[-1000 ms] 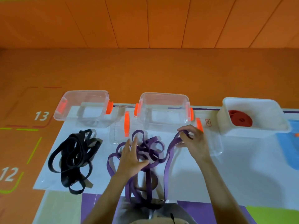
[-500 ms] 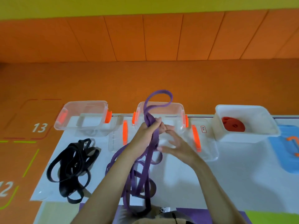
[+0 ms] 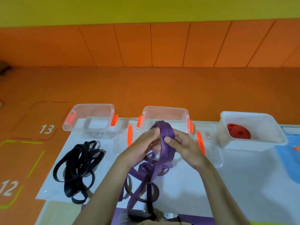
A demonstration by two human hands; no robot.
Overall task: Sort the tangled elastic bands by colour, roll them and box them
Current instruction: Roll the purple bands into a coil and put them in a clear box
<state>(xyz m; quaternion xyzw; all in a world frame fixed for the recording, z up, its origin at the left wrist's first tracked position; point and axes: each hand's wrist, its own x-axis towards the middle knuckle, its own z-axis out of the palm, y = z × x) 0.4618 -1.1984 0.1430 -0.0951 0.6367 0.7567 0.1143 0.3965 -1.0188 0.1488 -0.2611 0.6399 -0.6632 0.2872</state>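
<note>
1. L hand [image 3: 145, 142] + R hand [image 3: 184, 146] are raised in front of the middle clear box [image 3: 165, 109]. Both hold one purple band [image 3: 164, 135], doubled into a loop. R thumb pinches the strap flat against the fingers; L fingers curl round it from the other side.
2. Band's lower run drops into the purple tangle [image 3: 146, 172] on the white sheet [image 3: 211, 192], nr front edge. Not freed yet.
3. Handling, my guess: flat rubber strap, light, limp, stretchy, grippy rather than slick. Prob. snags on neighbours and springs back if released.
4. Best hold: pinch across the flat width nr loop top, other hand keeping tension for rolling.
5. Black bands [image 3: 78, 166] are heaped to the left, well apart. Red rolls [image 3: 238, 132] sit in the white box [image 3: 253, 113].
</note>
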